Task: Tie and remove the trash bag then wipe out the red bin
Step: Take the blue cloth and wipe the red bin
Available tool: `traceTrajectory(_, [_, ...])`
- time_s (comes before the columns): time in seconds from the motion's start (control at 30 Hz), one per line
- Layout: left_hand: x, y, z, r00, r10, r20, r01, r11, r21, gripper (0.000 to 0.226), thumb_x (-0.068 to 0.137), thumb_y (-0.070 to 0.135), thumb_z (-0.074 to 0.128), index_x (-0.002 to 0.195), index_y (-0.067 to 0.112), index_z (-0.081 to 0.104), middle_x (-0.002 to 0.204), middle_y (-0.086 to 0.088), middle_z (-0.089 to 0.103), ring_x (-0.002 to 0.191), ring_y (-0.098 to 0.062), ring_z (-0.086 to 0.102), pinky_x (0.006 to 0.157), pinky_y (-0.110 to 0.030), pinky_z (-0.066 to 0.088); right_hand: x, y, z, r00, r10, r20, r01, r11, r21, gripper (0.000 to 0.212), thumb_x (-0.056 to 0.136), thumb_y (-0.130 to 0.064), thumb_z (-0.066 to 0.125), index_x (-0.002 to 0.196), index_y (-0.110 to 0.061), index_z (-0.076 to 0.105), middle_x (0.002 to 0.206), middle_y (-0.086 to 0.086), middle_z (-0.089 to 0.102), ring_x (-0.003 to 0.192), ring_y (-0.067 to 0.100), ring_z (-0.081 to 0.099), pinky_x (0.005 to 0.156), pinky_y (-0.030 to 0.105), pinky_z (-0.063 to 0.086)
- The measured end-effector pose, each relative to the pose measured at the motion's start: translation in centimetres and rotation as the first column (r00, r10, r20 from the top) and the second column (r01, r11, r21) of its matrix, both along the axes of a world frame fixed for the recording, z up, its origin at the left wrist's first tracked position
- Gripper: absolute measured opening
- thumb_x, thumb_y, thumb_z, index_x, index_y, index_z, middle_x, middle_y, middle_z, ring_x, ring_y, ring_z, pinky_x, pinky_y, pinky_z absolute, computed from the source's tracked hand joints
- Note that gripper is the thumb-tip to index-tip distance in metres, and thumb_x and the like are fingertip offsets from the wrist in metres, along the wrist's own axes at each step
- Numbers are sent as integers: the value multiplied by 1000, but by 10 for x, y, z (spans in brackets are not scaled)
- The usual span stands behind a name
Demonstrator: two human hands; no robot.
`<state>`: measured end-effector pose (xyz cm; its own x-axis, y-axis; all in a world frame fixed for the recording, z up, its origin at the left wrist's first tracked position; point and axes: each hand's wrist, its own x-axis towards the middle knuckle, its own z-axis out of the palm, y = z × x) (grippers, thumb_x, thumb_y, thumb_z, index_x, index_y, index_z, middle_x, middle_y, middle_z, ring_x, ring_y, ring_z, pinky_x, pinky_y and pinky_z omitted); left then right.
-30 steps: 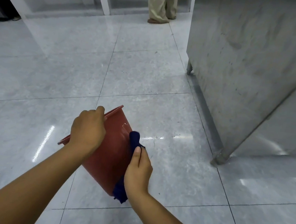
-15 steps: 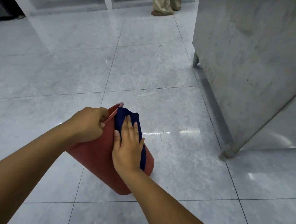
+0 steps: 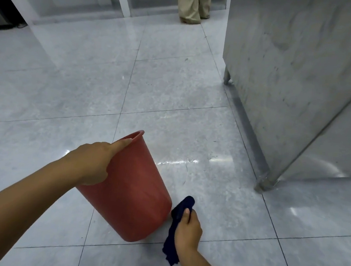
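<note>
Now, head view: wiping stage, by my reading; no trash bag in sight. The left hand [image 3: 94, 161] grips the rim of the red round plastic bin [image 3: 134, 191], which is tilted over the grey tiled floor [image 3: 175, 85], mouth turned away. The right hand [image 3: 189, 226] clenches a dark blue cloth [image 3: 169, 250] just beside the bin's base. The next move likely calls for bringing the cloth back onto the plastic. Half a second earlier the cloth lay pressed flat on the wall near the rim.

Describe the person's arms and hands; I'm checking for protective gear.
The left hand and right hand are bare: no gloves, rings or watch show. The forearms are uncovered to the frame's edge; no sleeve comes into view.
</note>
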<state>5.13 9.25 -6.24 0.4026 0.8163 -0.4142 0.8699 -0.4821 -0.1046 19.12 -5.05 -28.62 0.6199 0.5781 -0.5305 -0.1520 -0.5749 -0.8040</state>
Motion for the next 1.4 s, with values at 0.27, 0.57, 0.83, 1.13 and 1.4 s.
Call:
traceTrajectory(0.27, [19, -13, -14, 949, 89, 302, -197, 916, 348, 20, 94, 28, 48, 81, 15, 38, 76, -3, 52, 71, -26, 51, 59, -33, 37, 11, 41, 84, 997, 70, 22, -74, 944, 322, 24, 102, -28, 36, 106, -25, 60, 84, -20, 59, 79, -3, 56, 65, 8, 39])
traceTrajectory(0.57, [3, -4, 1, 972, 195, 132, -212, 969, 127, 48, 75, 18, 56, 122, 21, 45, 101, -4, 59, 91, -26, 58, 71, -35, 51, 4, 58, 112, 991, 135, -16, -118, 915, 385, 27, 101, -32, 36, 103, -22, 61, 84, -17, 59, 82, 5, 57, 76, 20, 41])
traceTrajectory(0.83, [14, -9, -15, 998, 31, 56, -48, 937, 346, 17, 92, 31, 47, 96, 27, 63, 81, 1, 57, 76, -24, 56, 61, -29, 37, 1, 45, 106, 996, 75, -41, -53, 920, 387, 22, 101, -31, 37, 91, -29, 56, 79, -17, 58, 75, 0, 57, 72, 18, 42])
traceTrajectory(1.13, [36, 1, -20, 954, -14, 299, -91, 938, 335, 11, 85, 18, 54, 76, 23, 57, 74, -2, 60, 73, -28, 57, 56, -27, 35, 6, 74, 140, 913, 246, 326, -364, 853, 375, 47, 102, -27, 36, 148, -18, 31, 148, 2, 44, 132, 17, 41, 109, 34, 36])
traceTrajectory(1.4, [29, 3, -24, 950, 31, 310, -132, 941, 312, 20, 84, 15, 54, 69, 27, 48, 63, 2, 56, 66, -24, 55, 52, -26, 33, 5, 51, 94, 640, 298, 708, -612, 755, 235, 44, 101, -20, 39, 145, -19, 38, 152, -7, 37, 133, 19, 39, 109, 36, 37])
